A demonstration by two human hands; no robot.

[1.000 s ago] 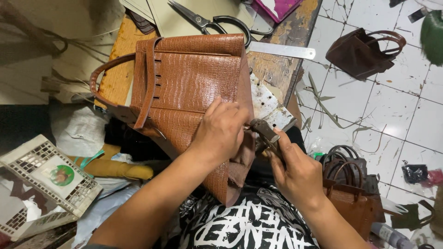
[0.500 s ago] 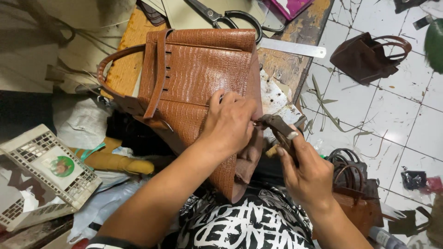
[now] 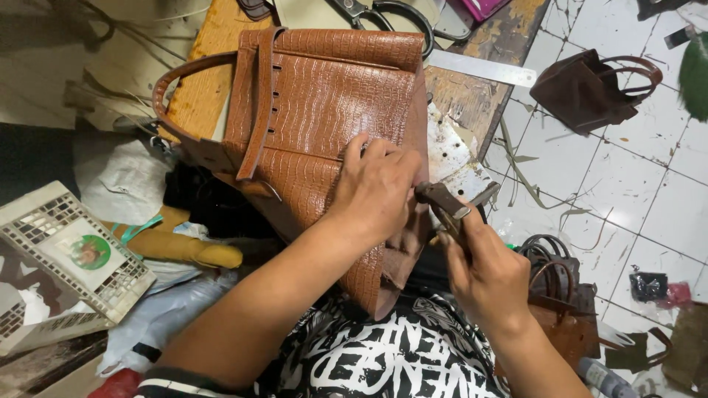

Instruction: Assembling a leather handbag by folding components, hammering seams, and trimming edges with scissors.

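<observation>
Bag [image 3: 324,110], stiff embossed brown leather yet floppy at its seams, lies on the bench [image 3: 199,96] at 12 o'clock, left hand [image 3: 376,188] pinching its side edge, right hand [image 3: 487,273] clenching a hammer [image 3: 440,199]; best held by that edge.

1. There is a single view, taken from a camera on the person's head.
2. It faces steeply downward, over the person's chest and forearms, onto the near edge of the wooden workbench [image 3: 199,96].
3. It sits close: the left hand [image 3: 376,188], the right hand [image 3: 487,276] and the brown handbag [image 3: 324,103] fill the middle of the frame.
4. The bench's far edge is cut off at the top; the white tiled floor [image 3: 627,184] fills the right side.
5. No second view overlaps it.
</observation>
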